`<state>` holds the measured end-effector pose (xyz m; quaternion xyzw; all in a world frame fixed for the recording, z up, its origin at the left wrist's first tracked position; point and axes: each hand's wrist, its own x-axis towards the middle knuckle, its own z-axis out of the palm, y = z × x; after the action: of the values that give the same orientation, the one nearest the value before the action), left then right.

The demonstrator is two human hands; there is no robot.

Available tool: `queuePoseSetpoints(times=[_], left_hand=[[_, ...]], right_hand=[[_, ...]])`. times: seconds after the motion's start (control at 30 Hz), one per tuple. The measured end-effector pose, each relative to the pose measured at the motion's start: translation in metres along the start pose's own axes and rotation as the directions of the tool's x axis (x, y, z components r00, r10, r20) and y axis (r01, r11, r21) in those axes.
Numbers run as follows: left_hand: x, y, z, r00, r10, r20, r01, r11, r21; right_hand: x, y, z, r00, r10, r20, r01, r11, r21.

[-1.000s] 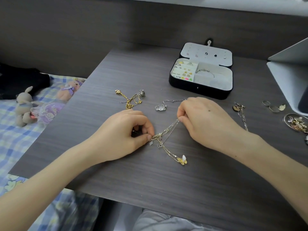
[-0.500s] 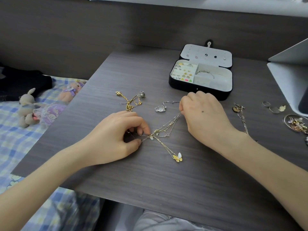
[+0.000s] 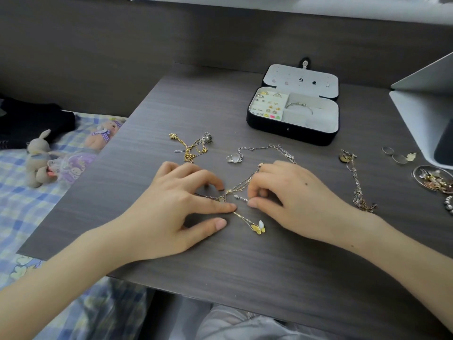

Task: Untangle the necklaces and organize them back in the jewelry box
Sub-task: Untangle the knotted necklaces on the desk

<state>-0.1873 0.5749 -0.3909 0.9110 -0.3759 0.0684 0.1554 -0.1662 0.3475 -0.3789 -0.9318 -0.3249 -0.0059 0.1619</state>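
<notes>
Bedroom: bed [image 3: 14, 177], plush toys [image 3: 36, 158].

Left hand [image 3: 179, 207] splayed flat, right hand [image 3: 289, 200] fingers curled

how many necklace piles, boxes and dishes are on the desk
necklace piles: 3 (gold tangle, butterfly tangle, chain at right)
jewelry box: 1
dish: 1
total: 5
</notes>
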Motion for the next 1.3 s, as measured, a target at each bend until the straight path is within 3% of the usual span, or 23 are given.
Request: queuePoseSetpoints(times=[0.33,0.6,0.87,1.0,1.13,1.3], left_hand=[[-0.009,-0.016,-0.015,0.996,0.045,0.08,-0.03,0.985,-0.17],[-0.007,-0.012,-0.018,0.998,0.055,0.038,-0.047,0.979,-0.199],[0.026,0.009,-0.005,0.982,-0.169,-0.085,0.138,0.947,-0.289],[0.038,0.012,0.004,0.984,-0.175,-0.045,0.155,0.946,-0.286],[0.043,0.013,0.005,0.965,-0.263,0.023,0.246,0.867,-0.434],[0.042,0.004,-0.001,0.951,-0.272,0.146,0.307,0.793,-0.526]], right_hand=[[-0.021,0.013,-0.019,0.986,-0.035,0.163,0.027,0.998,0.053],[-0.021,0.005,-0.026,0.998,0.016,0.062,-0.04,0.915,0.403],[-0.004,-0.001,-0.023,0.999,0.025,0.042,-0.042,0.866,0.499],[0.0,-0.003,-0.025,0.999,0.052,0.001,-0.043,0.818,0.574],[0.003,0.0,-0.024,0.996,0.093,-0.018,-0.063,0.792,0.608],[0.004,0.007,-0.022,0.984,0.166,-0.069,-0.1,0.826,0.555]])
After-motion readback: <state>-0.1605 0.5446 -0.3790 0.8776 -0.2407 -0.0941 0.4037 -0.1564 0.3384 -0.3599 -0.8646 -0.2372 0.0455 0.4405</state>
